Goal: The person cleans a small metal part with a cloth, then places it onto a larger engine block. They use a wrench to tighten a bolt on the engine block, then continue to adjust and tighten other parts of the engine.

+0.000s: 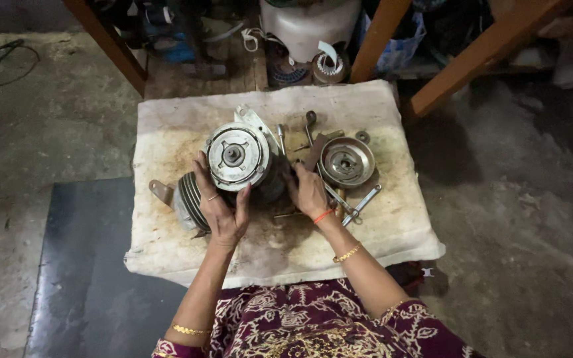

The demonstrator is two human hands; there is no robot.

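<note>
A round metal unit sits on the cloth between the left hand and right hand. A shallow dish lies just right of the right hand, wrenches beside its wrist.

Dull grey metal compressor (greasy, ribbed body) on rough, stained off-white cloth.

One head view only: scene is seen from above, steeply downward, fairly near, cloth centred on floor.
</note>
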